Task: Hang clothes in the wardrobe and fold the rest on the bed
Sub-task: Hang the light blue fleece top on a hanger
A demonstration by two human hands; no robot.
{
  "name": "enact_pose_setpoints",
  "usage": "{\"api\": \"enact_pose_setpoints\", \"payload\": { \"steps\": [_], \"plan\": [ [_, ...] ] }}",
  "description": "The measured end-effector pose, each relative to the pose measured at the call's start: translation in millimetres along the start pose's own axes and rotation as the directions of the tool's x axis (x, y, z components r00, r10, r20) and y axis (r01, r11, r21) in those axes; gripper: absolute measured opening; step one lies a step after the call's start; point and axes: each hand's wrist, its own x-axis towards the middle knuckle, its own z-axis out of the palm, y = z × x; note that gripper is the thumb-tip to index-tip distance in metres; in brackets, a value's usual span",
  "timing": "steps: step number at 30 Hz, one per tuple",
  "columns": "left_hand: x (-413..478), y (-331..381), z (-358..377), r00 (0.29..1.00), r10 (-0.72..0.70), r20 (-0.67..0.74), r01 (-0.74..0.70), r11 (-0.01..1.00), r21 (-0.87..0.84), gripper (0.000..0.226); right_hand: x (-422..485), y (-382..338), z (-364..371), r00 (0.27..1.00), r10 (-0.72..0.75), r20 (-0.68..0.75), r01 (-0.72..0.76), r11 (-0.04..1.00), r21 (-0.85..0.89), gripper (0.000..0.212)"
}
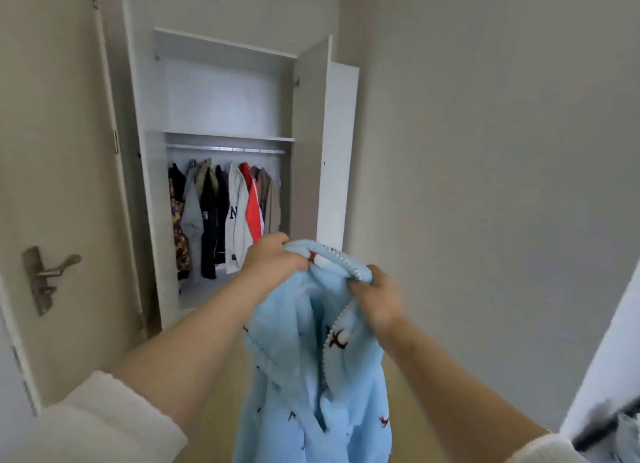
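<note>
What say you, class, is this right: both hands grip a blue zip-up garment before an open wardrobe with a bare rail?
No: the rail is not bare; the head view shows hanging clothes on it. The left hand and right hand do grip the blue garment before the wardrobe.

door (pixel 52 185) left | wardrobe (pixel 311 123) ahead | hung clothes (pixel 221 217) inside, under rail (pixel 225 148) | jacket (pixel 311 358) nearest, in front
</note>
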Motion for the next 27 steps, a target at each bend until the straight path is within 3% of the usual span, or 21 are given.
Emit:
{"api": "enact_pose_setpoints", "payload": {
  "steps": [2,4,7,10,13,15,17,19,22,27],
  "plan": [
    [21,-25,-33,0.997,0.061,-0.052,-0.044,0.956,0.289,0.019,20,-9,34,0.998,-0.064,-0.026,0.065,0.998,0.023,0.018],
    [41,-46,-62,0.992,0.1,-0.073,-0.057,0.893,0.447,0.022,41,-21,69,0.995,-0.1,-0.021,0.101,0.993,0.055,0.02],
    [74,-73,-103,0.989,0.079,-0.126,0.0,0.849,0.529,0.019,71,-44,122,0.991,-0.129,-0.017,0.13,0.985,0.115,0.021],
    [104,-101,-146,0.988,-0.035,-0.15,0.108,0.854,0.509,0.022,102,-58,163,0.99,-0.118,-0.082,0.133,0.97,0.205,0.021],
    [136,-131,-173,0.971,-0.201,-0.125,0.231,0.923,0.307,0.026,132,-60,197,0.988,-0.118,-0.103,0.139,0.961,0.238,0.021],
    [157,-146,-179,0.934,-0.348,-0.083,0.348,0.937,-0.01,0.029,149,-56,218,0.99,-0.124,-0.068,0.136,0.966,0.22,0.02],
    [177,-156,-182,0.883,-0.469,0.002,0.446,0.837,-0.317,0.028,169,-51,238,0.992,-0.121,-0.031,0.125,0.97,0.209,0.018],
    [200,-165,-186,0.868,-0.49,0.079,0.463,0.743,-0.483,0.026,192,-46,257,0.996,-0.092,-0.017,0.094,0.969,0.229,0.016],
    [240,-177,-191,0.86,-0.487,0.152,0.483,0.681,-0.55,0.023,232,-36,283,0.999,-0.038,0.005,0.035,0.961,0.275,0.015],
    [331,-193,-195,0.866,-0.475,0.157,0.476,0.687,-0.549,0.02,318,-14,325,0.999,0.021,0.048,-0.036,0.938,0.344,0.015]
  ]
}}
